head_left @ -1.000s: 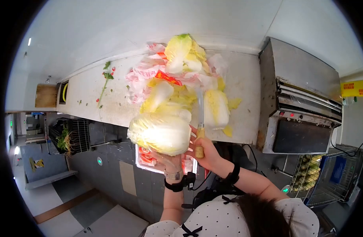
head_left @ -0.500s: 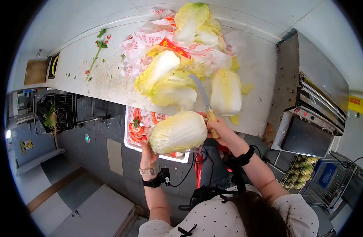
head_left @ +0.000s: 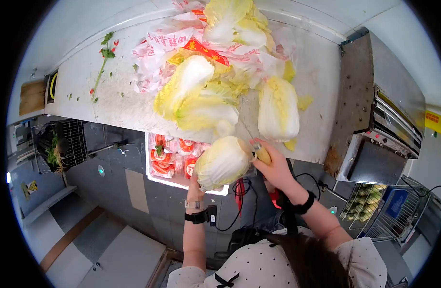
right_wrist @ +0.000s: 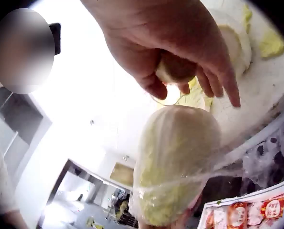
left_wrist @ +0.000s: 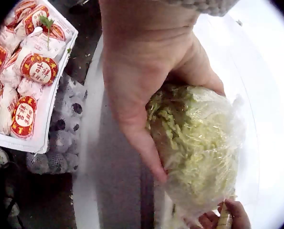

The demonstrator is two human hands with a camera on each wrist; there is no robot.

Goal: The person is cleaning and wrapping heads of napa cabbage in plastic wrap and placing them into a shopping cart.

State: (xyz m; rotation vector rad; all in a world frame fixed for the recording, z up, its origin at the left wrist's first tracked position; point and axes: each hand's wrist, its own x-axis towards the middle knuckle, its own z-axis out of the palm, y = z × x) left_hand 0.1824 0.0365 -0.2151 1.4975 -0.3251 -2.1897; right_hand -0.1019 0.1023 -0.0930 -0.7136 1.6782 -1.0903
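Note:
A cabbage in clear film (head_left: pixel 223 163) is held in the air at the counter's front edge. My left hand (head_left: pixel 195 188) grips its lower left side; in the left wrist view the thumb and fingers of the left hand (left_wrist: pixel 146 76) spread around the leafy end. On the other side, my right hand (head_left: pixel 278 168) holds a knife by its pale handle (head_left: pixel 262 154), close to the cabbage's white end. The right wrist view has the handle's butt (right_wrist: pixel 177 69) in the palm above the wrapped cabbage (right_wrist: pixel 175 157); whether the right fingers touch the cabbage, I cannot tell.
Loose cabbage leaves (head_left: pixel 196 103), another cabbage (head_left: pixel 278 110) and crumpled printed wrapping (head_left: pixel 153 57) lie on the counter (head_left: pixel 119 103). Below its edge is a white box (head_left: pixel 149 165) of red-and-white packets. A metal appliance (head_left: pixel 359 96) stands at the right.
The held cabbage has turned and tilted, its white end now toward the knife hand. The knife blade looks foreshortened beside it. Both hands were lowered from the counter compared with one second ago.

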